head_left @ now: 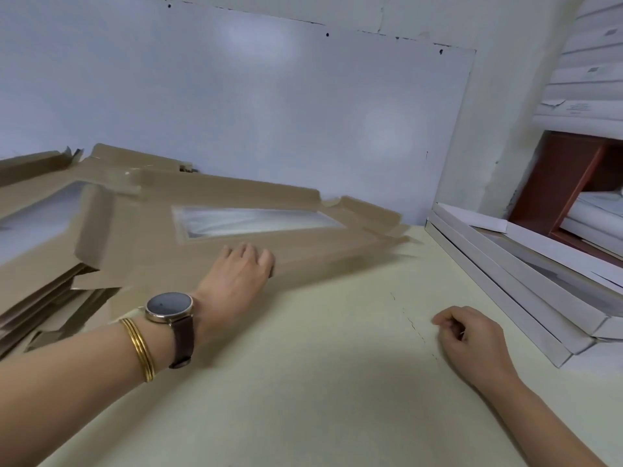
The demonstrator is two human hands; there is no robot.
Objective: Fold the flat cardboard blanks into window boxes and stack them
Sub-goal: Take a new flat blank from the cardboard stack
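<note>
Head view: left hand (pixel 236 274) grips the top cardboard blank (pixel 323 254) toward nine o'clock. Right hand (pixel 472 335) rests loosely curled, empty, at four. Dragged one-handed, the blank may buckle or snag the pile (pixel 43 298).

Packing workroom: cardboard blanks (pixel 141 230), white boxes (pixel 505 284)

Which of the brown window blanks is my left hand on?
The centre blank, its window facing you; your left hand grips its near edge. The far-left blank goes untouched.
</note>
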